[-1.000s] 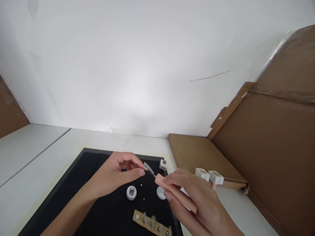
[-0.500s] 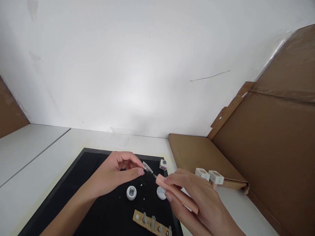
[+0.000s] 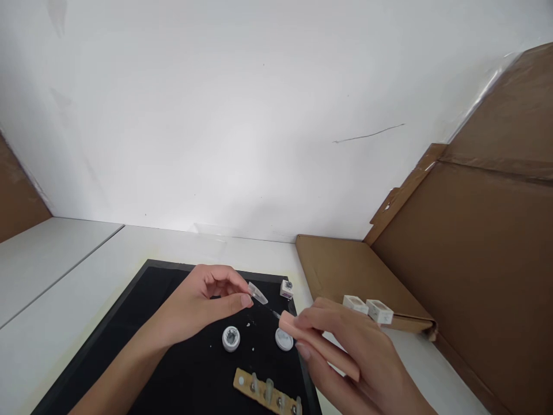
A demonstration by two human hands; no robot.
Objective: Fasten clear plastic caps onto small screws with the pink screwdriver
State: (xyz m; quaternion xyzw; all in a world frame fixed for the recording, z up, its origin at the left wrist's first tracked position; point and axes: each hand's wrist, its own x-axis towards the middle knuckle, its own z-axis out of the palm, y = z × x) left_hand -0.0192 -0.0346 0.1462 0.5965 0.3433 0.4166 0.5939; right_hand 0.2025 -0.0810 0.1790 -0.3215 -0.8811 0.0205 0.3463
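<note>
My left hand (image 3: 216, 297) pinches a clear, pointed false nail (image 3: 258, 293) by its wide end, thumb below and forefinger above. In my right hand (image 3: 349, 351) is a nail brush (image 3: 319, 346) with a thick peach handle, its thin dark tip angled up and left. A small gap separates the brush tip from the nail. Beneath the hands stands an open white jar (image 3: 231, 339) with grey residue inside. Close to my right fingers lies a round white lid (image 3: 284, 340). Several more clear nails stand on a tan strip (image 3: 242, 382) at the lower edge.
A black mat (image 3: 181, 369) lies on the white table (image 3: 60, 323). One small white block (image 3: 286, 289) sits at the mat's back right corner. Two white boxes (image 3: 380, 312) are beside a flat cardboard box (image 3: 341, 265). Cardboard (image 3: 484, 242) rises on the right, before a white wall (image 3: 242, 115).
My right hand has drawn the brush slightly down and right, away from the false nail. The nail has turned a little in my left fingers, showing more of its face.
</note>
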